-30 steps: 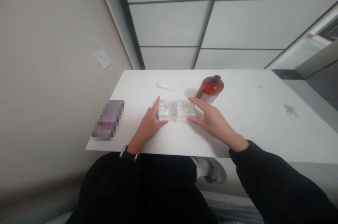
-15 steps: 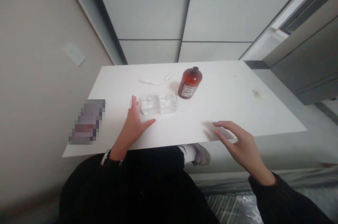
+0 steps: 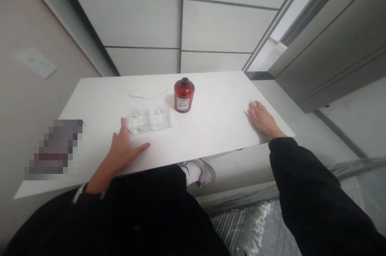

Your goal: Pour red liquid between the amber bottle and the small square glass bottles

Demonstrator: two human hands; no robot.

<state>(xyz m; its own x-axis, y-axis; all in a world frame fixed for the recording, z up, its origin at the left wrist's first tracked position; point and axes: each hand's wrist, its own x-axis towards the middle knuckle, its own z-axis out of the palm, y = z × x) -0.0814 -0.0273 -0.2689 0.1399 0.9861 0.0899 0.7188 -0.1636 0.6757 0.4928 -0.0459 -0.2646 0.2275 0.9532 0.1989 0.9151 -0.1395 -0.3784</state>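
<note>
On the white table [image 3: 211,135] lies a clear, two-part plastic container [image 3: 149,120] with round shapes on its top. My left hand [image 3: 122,149] is open beside its left end, thumb spread away and fingertips against or very near the edge. At the table's right side, my right hand [image 3: 263,121] reaches palm down, its fingers stretched out over a small whitish, crumpled piece [image 3: 252,104]. Most of that piece is hidden under the fingers. A brown-red bottle [image 3: 183,97] with a pale label and dark neck stands upright right of the container.
Behind the container lies a thin white strip-like thing [image 3: 147,96]. A blurred-out, phone-like rectangle [image 3: 56,149] lies at the table's left. White panelled doors [image 3: 141,18] rise behind the table. A leg and shoe [image 3: 205,173] show below its front edge.
My right hand has moved away to the far right, onto the small whitish piece. The view has turned right, so everything sits further left. My left hand stays beside the container.
</note>
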